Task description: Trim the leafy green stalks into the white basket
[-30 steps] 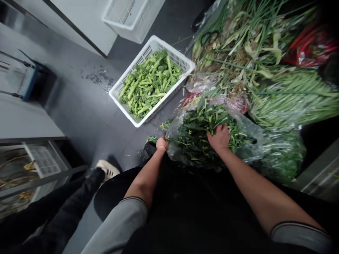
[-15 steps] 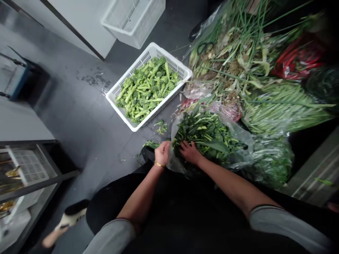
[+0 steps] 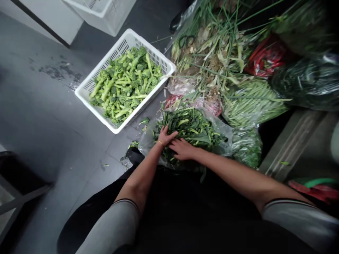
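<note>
Dark leafy greens fill a clear plastic bag on the floor in front of me. My left hand, fingers spread, lies on the left side of the greens. Beside it my right hand rests flat on the leaves, fingers stretched out toward the left hand. Neither hand is closed on anything. Up and to the left stands a white slotted basket with many broccolini stems in it.
Spring onions with roots are heaped at the upper right. Bags of red peppers, green beans and other greens lie to the right. Another white crate stands at the top; leaf scraps litter the floor.
My left hand has let go of the bag's edge and moved onto the greens, opening beside the right hand. The camera view has shifted, so the basket appears farther left.
</note>
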Tool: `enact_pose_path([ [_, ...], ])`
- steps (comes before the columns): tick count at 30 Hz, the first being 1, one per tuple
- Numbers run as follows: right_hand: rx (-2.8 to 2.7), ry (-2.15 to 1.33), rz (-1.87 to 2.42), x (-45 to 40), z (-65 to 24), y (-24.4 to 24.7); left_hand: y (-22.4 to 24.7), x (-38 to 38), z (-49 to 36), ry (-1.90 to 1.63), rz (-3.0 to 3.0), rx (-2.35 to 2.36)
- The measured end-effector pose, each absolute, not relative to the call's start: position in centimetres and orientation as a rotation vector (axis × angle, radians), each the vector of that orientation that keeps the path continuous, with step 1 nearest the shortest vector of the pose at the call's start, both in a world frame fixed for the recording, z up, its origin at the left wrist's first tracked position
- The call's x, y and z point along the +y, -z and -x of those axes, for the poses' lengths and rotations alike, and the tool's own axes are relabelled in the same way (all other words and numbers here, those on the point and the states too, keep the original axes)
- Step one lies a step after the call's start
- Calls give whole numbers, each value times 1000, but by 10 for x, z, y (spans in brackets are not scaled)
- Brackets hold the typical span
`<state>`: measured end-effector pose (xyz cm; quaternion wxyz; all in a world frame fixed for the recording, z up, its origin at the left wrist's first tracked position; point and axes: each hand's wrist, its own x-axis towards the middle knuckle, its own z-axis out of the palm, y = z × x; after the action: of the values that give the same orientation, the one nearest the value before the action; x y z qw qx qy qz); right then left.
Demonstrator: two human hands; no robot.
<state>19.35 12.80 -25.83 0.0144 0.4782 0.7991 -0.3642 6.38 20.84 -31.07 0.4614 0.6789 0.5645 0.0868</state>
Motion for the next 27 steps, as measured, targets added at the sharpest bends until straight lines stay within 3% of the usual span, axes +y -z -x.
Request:
enact_pose_path([
  [2, 2422, 1539, -1534, 146, -243, 242, 317, 192, -86, -113, -1706, 1365],
  [4, 2249, 1735, -1893, 159, -303, 238, 317, 181, -95, -73, -1773, 1373],
  [6, 1989, 1569, -2443, 164, -352, 248, 315, 175, -98, -24, -1817, 1403],
  [8, 1768, 1444, -2667, 160, -372, 269, 313, 174, -99, 33, -1838, 1422],
  [12, 1820, 1516, -2437, 129, -336, 301, 316, 176, -97, 56, -1890, 1423],
  [15, 1960, 1507, -2287, 112, -320, 292, 318, 181, -86, -51, -1945, 1399],
  [21, 1831, 532, -2404, 146, -384, 269, 326, 222, -71, -373, -1945, 1270],
  [27, 1563, 726, -2284, 190, -395, 314, 343, 249, -110, -193, -1827, 1321],
])
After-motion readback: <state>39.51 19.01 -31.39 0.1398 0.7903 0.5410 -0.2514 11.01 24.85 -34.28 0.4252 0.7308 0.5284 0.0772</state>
